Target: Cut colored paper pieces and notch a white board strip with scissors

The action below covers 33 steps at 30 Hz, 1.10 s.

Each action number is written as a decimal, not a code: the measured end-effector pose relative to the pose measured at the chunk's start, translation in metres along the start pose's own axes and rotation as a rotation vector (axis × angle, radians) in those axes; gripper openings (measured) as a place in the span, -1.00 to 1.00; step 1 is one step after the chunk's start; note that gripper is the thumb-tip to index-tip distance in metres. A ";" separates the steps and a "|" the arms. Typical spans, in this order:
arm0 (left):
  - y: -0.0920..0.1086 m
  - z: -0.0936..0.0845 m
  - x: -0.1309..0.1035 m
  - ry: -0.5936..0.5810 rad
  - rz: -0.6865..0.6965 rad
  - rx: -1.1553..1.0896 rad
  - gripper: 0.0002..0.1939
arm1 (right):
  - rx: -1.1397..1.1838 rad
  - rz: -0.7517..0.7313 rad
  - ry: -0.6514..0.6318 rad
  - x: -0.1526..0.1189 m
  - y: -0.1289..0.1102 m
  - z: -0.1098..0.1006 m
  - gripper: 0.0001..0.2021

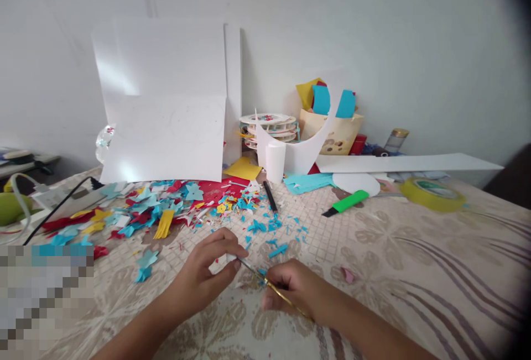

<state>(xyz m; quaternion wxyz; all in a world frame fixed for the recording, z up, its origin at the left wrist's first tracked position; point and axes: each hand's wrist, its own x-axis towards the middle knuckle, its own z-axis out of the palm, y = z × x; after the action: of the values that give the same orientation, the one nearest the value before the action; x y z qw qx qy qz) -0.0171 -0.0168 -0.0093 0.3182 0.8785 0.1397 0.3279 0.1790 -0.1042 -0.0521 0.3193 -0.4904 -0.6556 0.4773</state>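
My right hand (290,288) is closed round the gold handles of a pair of scissors (258,275), whose blades point up and left. Between the thumb and fingers of my left hand (218,260) is a small white piece of paper (231,258), right at the blade tips. Part of that piece is hidden by my fingers. Just beyond the hands lie small blue paper scraps (257,226) and a rolled blue strip (277,251).
Coloured paper cutouts (151,205) spread over the left of the patterned tablecloth (373,271). Behind stand white boards (166,139), a white cylinder (275,162) and a paper bag (309,125). A black pen (270,197), green marker (350,202) and yellow tape roll (433,194) lie further right.
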 end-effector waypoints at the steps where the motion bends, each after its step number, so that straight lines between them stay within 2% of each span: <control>1: -0.001 0.000 0.000 -0.005 -0.006 -0.002 -0.76 | -0.005 -0.007 0.007 0.000 0.000 0.000 -0.58; 10: -0.001 -0.004 0.005 -0.077 -0.026 0.044 -0.83 | -0.007 0.012 0.039 0.000 0.004 0.002 -0.60; 17: -0.005 -0.001 0.001 -0.120 -0.133 0.001 -0.89 | -0.053 0.005 0.050 -0.005 -0.002 0.001 -0.62; 23: -0.007 -0.011 0.006 -0.071 -0.225 0.094 -0.93 | -0.140 0.017 0.070 -0.011 -0.004 -0.002 -0.60; 25: -0.009 -0.016 0.007 -0.133 -0.267 0.184 -0.89 | -0.161 0.024 0.092 -0.012 -0.005 -0.004 -0.60; 29: -0.013 -0.023 0.005 -0.399 -0.300 0.422 -0.83 | -0.197 0.037 0.124 -0.013 -0.006 -0.007 -0.61; 33: -0.012 -0.021 0.000 -0.427 -0.230 0.481 -0.83 | -0.214 0.046 0.120 -0.013 -0.008 -0.007 -0.58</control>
<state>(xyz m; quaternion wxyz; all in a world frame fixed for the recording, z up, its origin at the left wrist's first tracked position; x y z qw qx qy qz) -0.0314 0.0022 -0.0046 0.1590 0.9557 0.2413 0.0563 0.1866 -0.1153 -0.0419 0.2926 -0.5643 -0.6711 0.3815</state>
